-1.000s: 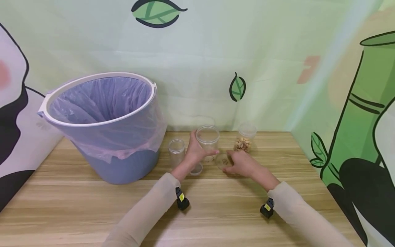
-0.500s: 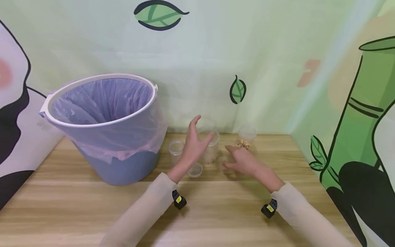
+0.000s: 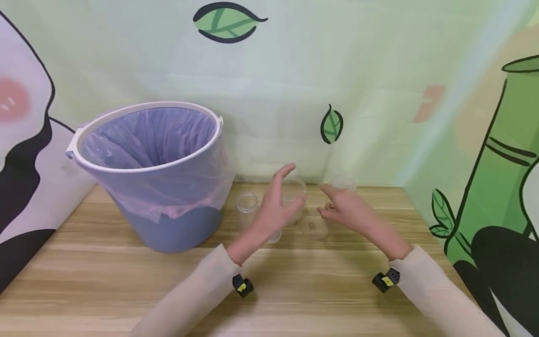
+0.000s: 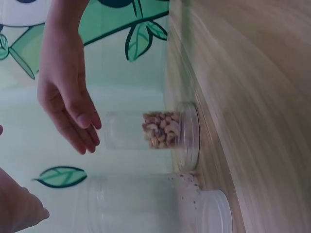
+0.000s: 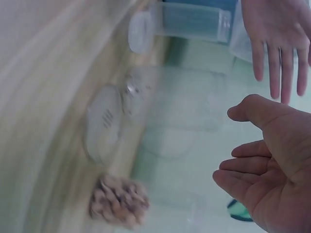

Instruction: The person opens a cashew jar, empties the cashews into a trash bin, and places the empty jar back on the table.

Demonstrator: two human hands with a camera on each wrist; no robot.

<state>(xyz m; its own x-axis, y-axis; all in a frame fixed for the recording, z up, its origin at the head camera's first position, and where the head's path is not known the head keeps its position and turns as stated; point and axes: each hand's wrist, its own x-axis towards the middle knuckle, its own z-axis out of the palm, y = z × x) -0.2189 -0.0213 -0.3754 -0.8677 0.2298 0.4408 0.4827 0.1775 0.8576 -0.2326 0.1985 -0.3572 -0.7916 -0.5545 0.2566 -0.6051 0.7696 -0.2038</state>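
Open clear jar (image 3: pixel 293 199) standing upright between my hands.
My left hand (image 3: pixel 275 206) is hovering nearer, just left of it; right hand (image 3: pixel 347 209) is hovering apart; all fingers spread, holding nothing.

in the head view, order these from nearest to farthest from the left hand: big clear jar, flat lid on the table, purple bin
1. Big clear jar: right beside the left hand, just behind its fingers.
2. Flat lid: lying on the table to the hand's right.
3. Purple bin: far off to the left.
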